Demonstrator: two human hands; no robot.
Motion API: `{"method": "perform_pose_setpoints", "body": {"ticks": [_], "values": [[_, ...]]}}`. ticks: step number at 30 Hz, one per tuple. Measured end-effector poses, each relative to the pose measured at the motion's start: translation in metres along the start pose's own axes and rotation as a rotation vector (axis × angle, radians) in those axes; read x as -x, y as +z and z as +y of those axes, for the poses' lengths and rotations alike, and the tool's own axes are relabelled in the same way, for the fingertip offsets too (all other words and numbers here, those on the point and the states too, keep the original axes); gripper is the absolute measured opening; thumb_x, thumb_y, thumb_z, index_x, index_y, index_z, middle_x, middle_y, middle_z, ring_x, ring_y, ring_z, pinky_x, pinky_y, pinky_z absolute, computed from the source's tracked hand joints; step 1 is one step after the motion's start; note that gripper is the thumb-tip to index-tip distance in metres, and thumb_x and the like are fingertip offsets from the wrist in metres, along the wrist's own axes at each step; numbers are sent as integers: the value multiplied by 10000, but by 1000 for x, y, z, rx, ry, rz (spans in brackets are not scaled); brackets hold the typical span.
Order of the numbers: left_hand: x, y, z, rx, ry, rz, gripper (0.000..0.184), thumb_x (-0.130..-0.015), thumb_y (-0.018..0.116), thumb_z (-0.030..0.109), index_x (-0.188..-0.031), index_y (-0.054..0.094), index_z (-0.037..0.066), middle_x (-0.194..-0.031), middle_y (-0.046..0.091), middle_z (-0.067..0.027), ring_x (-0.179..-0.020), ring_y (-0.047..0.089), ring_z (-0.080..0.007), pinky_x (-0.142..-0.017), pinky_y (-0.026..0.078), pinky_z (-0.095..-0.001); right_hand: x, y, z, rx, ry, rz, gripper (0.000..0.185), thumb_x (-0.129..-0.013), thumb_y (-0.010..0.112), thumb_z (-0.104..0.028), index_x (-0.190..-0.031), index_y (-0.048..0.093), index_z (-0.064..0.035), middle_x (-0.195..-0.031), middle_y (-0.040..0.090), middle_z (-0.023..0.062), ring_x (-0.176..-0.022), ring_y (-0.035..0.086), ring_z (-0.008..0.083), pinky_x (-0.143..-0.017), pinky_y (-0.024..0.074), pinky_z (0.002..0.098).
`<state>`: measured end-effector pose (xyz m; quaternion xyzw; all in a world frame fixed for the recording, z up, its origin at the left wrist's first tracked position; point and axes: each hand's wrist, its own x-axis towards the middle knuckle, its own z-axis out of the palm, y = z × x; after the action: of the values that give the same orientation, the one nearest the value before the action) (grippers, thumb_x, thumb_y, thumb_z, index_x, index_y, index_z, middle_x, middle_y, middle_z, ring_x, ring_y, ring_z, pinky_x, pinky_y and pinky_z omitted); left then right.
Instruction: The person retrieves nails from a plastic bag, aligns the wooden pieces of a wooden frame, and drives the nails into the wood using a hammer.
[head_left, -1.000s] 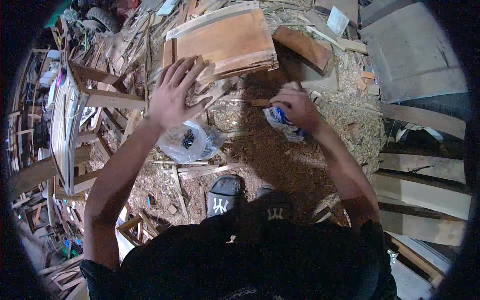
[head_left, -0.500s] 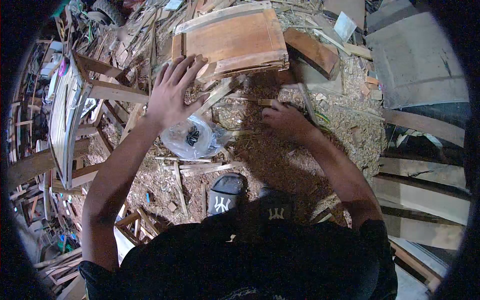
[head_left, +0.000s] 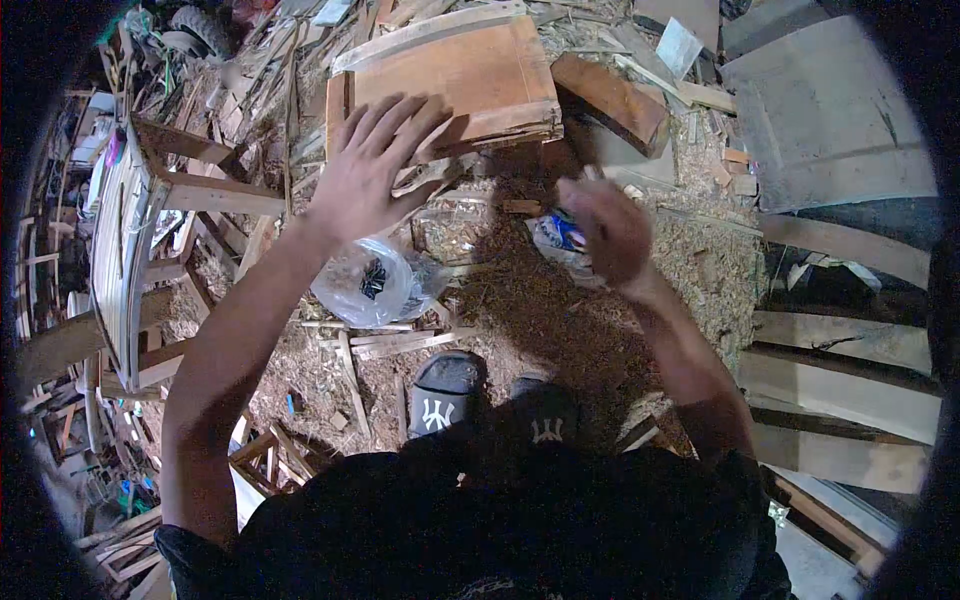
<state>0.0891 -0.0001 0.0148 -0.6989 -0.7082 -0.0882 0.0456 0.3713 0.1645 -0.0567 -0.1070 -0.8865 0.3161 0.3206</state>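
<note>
My left hand [head_left: 380, 175] is open, its fingers spread at the near left side of a wooden panel [head_left: 450, 75] with a raised frame. I cannot tell how firmly it touches the wood. Below that wrist lies a clear plastic bag [head_left: 365, 290] with dark pieces showing inside, perhaps nails. My right hand [head_left: 612, 235] is smeared by motion, so its fingers and any hold are unclear. Just left of it, a blue and white packet [head_left: 560, 236] shows near the ground, partly covered by the hand. A small wood piece [head_left: 520, 206] lies close by.
A brown wooden block [head_left: 615, 105] lies right of the panel. At left stands a slatted wooden frame [head_left: 125, 250]; at right are large boards [head_left: 830, 120] and stacked planks [head_left: 840, 385]. Sawdust and wood scraps cover the ground around my sandals [head_left: 445, 395].
My right hand has moved to the right, away from the small wood piece, and the blue and white packet now shows. My left hand stays spread at the panel; the whole view has shifted slightly.
</note>
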Motion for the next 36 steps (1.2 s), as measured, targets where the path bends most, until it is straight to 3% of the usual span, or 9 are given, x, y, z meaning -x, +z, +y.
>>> {"method": "perform_pose_setpoints", "body": {"ticks": [2,4,8,10,16,22,23,25,36], "values": [[-13,0,0,14,58,29,863,-816,776,379,-1552,359,207,-1561,409,-116,-1446,376,-351,-1208,285,-547,-18,-17,-5,97,113,82,159,-914,698,-58,-1072,717,-61,-1037,719,111,-960,701,288,-834,579,385],[-25,0,3,10,59,26,880,-798,786,405,-1545,366,205,-1562,410,-107,-1455,368,-350,-1209,283,-546,-42,-28,6,132,-24,317,176,-898,740,-69,-1070,722,-42,-992,739,108,-936,720,233,-834,573,345],[-40,12,-2,9,120,46,846,-841,750,443,-1558,364,212,-1583,400,-92,-1469,353,-344,-1213,277,-541,-74,-34,10,-224,186,294,173,-897,757,-87,-1063,727,-51,-999,747,107,-917,725,176,-824,569,303],[-42,17,0,-4,143,-55,872,-811,790,311,-1568,374,186,-1622,361,-94,-1485,331,-359,-1226,266,-525,-88,-37,8,-350,165,180,138,-906,750,-92,-1038,729,-60,-971,753,82,-882,725,146,-805,573,289],[-42,26,-4,0,126,-50,763,-885,716,321,-1567,389,216,-1627,363,-69,-1478,343,-366,-1218,277,-528,-106,-31,10,-156,-4,115,131,-906,746,-108,-1025,721,-61,-955,754,76,-878,740,188,-800,576,310],[-42,28,-6,-58,154,-59,715,-921,676,346,-1567,391,230,-1634,352,-72,-1486,331,-371,-1222,280,-516,-107,-28,10,-92,-9,126,127,-905,738,-111,-1019,717,-59,-979,753,101,-911,747,257,-815,574,343],[-42,28,-6,-57,154,-60,715,-921,676,346,-1567,391,230,-1634,352,-72,-1486,331,-371,-1222,280,-516,-107,-28,10,-93,-8,125,127,-905,738,-111,-1019,717,-59,-979,753,101,-911,747,257,-815,574,343],[-42,27,-5,-72,148,-62,720,-923,678,351,-1571,385,239,-1641,339,-69,-1489,327,-369,-1223,280,-513,-107,-31,9,-19,8,77,136,-936,726,-75,-1050,714,-1,-997,758,94,-938,711,123,-846,569,294],[-40,29,-4,-82,136,-78,760,-886,690,242,-1577,371,234,-1651,319,-63,-1485,330,-374,-1225,287,-511,-114,-34,10,3,-115,17,114,-923,724,-50,-1026,708,-5,-1003,750,88,-922,718,152,-815,572,305]]}}
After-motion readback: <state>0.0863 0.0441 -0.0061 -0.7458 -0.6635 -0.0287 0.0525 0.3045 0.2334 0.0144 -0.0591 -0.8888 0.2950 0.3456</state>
